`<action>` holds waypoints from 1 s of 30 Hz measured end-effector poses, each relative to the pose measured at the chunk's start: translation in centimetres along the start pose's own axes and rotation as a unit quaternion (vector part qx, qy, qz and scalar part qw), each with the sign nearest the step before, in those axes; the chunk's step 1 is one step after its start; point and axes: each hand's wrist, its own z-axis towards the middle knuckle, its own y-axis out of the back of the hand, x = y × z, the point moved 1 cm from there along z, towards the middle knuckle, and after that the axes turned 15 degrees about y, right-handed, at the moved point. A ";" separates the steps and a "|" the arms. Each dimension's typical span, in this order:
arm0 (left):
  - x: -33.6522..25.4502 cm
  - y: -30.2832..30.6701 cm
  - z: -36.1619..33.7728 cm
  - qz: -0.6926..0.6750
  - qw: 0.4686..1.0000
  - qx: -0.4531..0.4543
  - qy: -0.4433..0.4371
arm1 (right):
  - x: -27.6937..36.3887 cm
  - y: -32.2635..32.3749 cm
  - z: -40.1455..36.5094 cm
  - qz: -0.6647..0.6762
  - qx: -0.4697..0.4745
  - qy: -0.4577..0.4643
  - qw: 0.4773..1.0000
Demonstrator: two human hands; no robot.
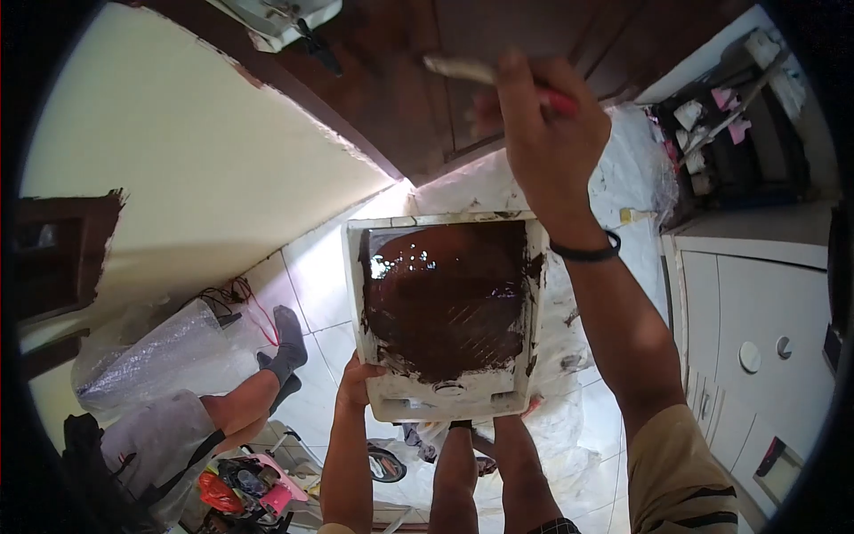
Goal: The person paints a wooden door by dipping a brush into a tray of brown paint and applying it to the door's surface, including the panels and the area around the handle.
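Note:
My left hand [358, 380] grips the lower left side of a white paint tray [414, 405], thumb over its rim. Dark brown paint [445, 303] covers the tray's floor, with smears on the walls. Up in front of the brown door [391, 98], my right hand [556, 125] is closed around a paintbrush [461, 69] with a pale section pointing left and a red part by the palm. The hand and brush are slightly blurred; the fingers hide part of the brush. A black band [584, 249] circles my right wrist.
Another person's leg [245, 400] is at the left, beside bubble wrap [151, 356] and a red cable [258, 311]. Plastic sheeting [569, 445] covers floor tiles. White cabinets [747, 303] and a rack [721, 133] stand right. A white fixture [289, 22] is at the top.

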 end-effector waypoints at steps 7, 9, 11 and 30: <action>-1.2 -2.2 -0.7 0.015 1.000 -0.015 -0.011 | -1.8 -1.6 1.9 -0.041 0.064 0.075 0.994; -1.1 -2.3 -0.6 0.007 1.000 -0.006 -0.005 | 1.5 -1.1 3.8 0.040 -0.037 0.111 0.992; -1.4 -2.4 -0.3 0.007 1.000 -0.008 -0.013 | 3.6 0.4 2.5 0.019 -0.013 0.007 1.000; -2.0 -4.5 1.6 -0.002 1.000 0.005 -0.016 | -1.4 -3.8 0.3 -0.119 0.115 0.082 0.983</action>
